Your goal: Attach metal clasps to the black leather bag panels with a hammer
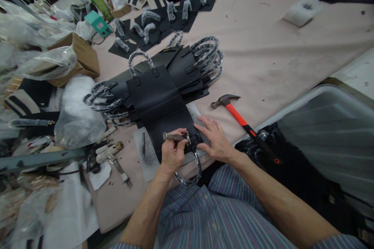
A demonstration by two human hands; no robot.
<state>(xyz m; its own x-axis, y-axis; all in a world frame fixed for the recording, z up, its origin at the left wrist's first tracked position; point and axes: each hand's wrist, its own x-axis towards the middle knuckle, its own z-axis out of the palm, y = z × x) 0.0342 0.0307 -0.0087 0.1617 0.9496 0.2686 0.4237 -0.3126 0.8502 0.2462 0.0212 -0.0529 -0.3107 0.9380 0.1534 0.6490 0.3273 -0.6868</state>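
Observation:
A black bag panel [157,97] with plastic-wrapped handles lies lengthwise in front of me, over a speckled pale board [144,155]. My left hand [173,153] is closed around a metal punch [172,136], which lies nearly sideways with its wider head over the panel near the lower handle [189,181]. My right hand [216,140] rests with spread fingers on the panel's right edge and the board, holding nothing. To its right lies a claw hammer [236,114] with a red and black handle. A thin metal rod [143,144] lies on the board at left.
Stacked bag panels with wrapped handles [207,58] sit behind. Farther back are black pieces with wrapped straps [163,23]. A grey plastic bin [321,124] stands at right. Soldering-iron-like tools [112,155], a plastic bag [80,113] and a cardboard box [83,56] crowd the left.

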